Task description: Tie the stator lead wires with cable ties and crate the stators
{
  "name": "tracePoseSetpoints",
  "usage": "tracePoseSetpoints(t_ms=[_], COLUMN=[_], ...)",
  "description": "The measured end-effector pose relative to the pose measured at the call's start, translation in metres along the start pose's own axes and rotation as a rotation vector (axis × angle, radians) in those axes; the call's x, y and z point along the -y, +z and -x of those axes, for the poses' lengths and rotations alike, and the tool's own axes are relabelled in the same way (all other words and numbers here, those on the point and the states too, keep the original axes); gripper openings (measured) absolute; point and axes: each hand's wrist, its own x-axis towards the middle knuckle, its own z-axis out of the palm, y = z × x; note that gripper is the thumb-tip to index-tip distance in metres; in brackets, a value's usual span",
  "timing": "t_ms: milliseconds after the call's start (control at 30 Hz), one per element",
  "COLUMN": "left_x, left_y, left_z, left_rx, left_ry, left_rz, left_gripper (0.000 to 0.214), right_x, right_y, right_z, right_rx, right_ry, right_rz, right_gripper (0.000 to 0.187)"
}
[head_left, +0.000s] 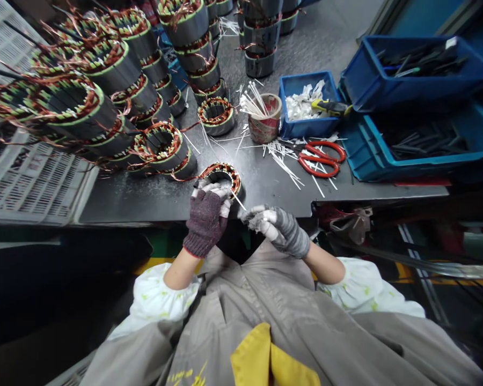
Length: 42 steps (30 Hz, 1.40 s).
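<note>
A motor stator (235, 179) with copper windings stands at the table's front edge. My left hand (207, 220), in a dark purple knitted glove with pale fingertips, is closed on the near left side of its rim. A white cable tie (238, 201) slants out of the windings toward my right hand (279, 230), which wears a grey glove. The fingers of that hand are bent together around the tie's outer end; the exact contact is blurred. The stator's near side is partly hidden by my left hand.
Stacked stators (104, 96) fill the left and back. A tub of cable ties (265, 120), red-handled scissors (322, 159) and loose ties (285, 169) lie right of centre. Blue bins (422, 88) stand farther right, and a white crate (44, 179) at left.
</note>
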Motion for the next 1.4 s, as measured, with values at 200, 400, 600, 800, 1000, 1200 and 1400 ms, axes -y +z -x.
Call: tracePoseSetpoints(t_ms=[200, 400, 600, 800, 1000, 1200, 1400], left_x=[0.0, -0.001, 0.0, -0.006, -0.018, -0.024, -0.022], left_y=[0.0, 0.003, 0.003, 0.002, 0.008, 0.022, 0.01], left_z=[0.0, 0.0, 0.0, 0.002, -0.001, -0.005, -0.009], left_rx=[-0.009, -0.057, -0.049, -0.085, -0.198, -0.364, -0.241], left_ry=[0.024, 0.037, 0.031, -0.024, -0.271, -0.475, -0.189], left_rz=[0.002, -0.008, 0.005, -0.001, 0.152, 0.395, 0.109], left_gripper=[0.026, 0.024, 0.025, 0.035, 0.043, 0.028, 0.014], right_x=[0.004, 0.003, -0.006, -0.03, -0.02, -0.01, -0.011], right_y=[-0.003, 0.0, 0.006, 0.028, 0.027, 0.027, 0.026], right_z=[0.013, 0.009, 0.003, -0.019, -0.009, -0.021, -0.043], right_rx=[0.011, 0.042, 0.021, -0.058, -0.22, -0.301, -0.341], right_ry=[-0.023, -0.029, -0.047, 0.01, 0.071, 0.24, 0.613], right_rz=[-0.005, -0.018, -0.04, -0.022, -0.074, -0.24, -0.578], right_gripper=[0.025, 0.034, 0.032, 0.033, 0.027, 0.033, 0.049])
